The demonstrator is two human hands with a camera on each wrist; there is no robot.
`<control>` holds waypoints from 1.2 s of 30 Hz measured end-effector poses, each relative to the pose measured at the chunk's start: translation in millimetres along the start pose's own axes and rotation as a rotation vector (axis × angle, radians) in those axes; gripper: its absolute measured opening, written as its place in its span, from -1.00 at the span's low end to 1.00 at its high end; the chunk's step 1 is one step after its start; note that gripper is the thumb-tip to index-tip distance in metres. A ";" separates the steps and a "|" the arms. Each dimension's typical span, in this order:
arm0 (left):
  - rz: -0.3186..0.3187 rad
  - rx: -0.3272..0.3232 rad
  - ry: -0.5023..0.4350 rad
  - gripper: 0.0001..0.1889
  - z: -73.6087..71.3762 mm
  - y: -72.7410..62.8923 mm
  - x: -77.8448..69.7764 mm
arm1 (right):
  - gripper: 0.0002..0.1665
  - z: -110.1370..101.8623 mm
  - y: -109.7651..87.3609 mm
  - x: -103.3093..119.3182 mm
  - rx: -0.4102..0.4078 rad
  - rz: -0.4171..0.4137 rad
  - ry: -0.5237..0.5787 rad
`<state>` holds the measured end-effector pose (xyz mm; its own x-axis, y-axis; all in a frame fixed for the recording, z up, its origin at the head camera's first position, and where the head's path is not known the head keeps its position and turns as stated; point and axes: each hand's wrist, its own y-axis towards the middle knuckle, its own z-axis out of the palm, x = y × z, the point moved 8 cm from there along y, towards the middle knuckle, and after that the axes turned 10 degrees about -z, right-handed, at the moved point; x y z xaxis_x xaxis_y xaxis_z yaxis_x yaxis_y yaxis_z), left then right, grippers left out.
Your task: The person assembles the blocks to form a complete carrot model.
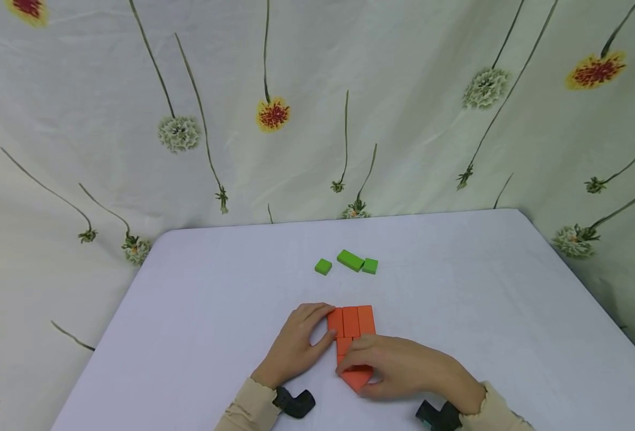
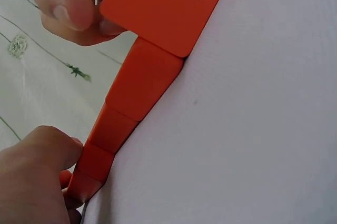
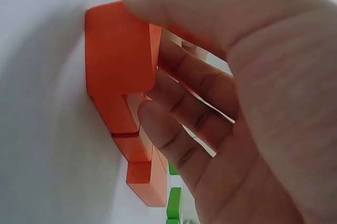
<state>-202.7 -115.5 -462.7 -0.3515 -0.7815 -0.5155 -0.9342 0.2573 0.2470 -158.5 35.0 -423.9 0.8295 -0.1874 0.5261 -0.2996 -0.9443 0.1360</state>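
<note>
From where I stand, the person bends both hands to a compact figure of orange-red blocks on a pale lavender-white surface (image 1: 215,311). At its far end, three smooth orange-red rectangular blocks (image 1: 351,321) stand side by side, touching. Smaller orange-red pieces (image 1: 344,345) continue the figure toward the person, partly hidden by a hand. At the near end sits an orange-red wedge-shaped block (image 1: 357,378), its point toward the person.

The right hand (image 1: 401,365) is arched over that near end and grips the wedge-shaped block, the thumb on one side and bent fingers on the other. The left hand (image 1: 296,338) lies relaxed, not clenched, its thumb and fingertips touching the left edge of the far row.

Beyond the figure, well apart from it, lie three green pieces: a small square block (image 1: 323,267) on the left, a longer rectangular block (image 1: 350,260) in the middle, and another small square block (image 1: 370,266) just beside the long one's right end.

Each wrist, below a beige sleeve (image 1: 250,408), carries a small black device (image 1: 297,403). Behind the surface hangs a white cloth (image 1: 404,114) printed with long-stemmed flowers.
</note>
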 end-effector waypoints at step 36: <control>-0.024 0.000 -0.009 -0.56 -1.7 -0.9 -2.8 | -0.57 -83.3 12.5 -88.8 -0.565 0.221 -0.081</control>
<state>-200.7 -114.6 -460.1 -0.3299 -0.7820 -0.5288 -0.9423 0.2389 0.2345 -275.1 62.4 -399.0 0.7458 -0.4035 0.5301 -0.6540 -0.5951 0.4671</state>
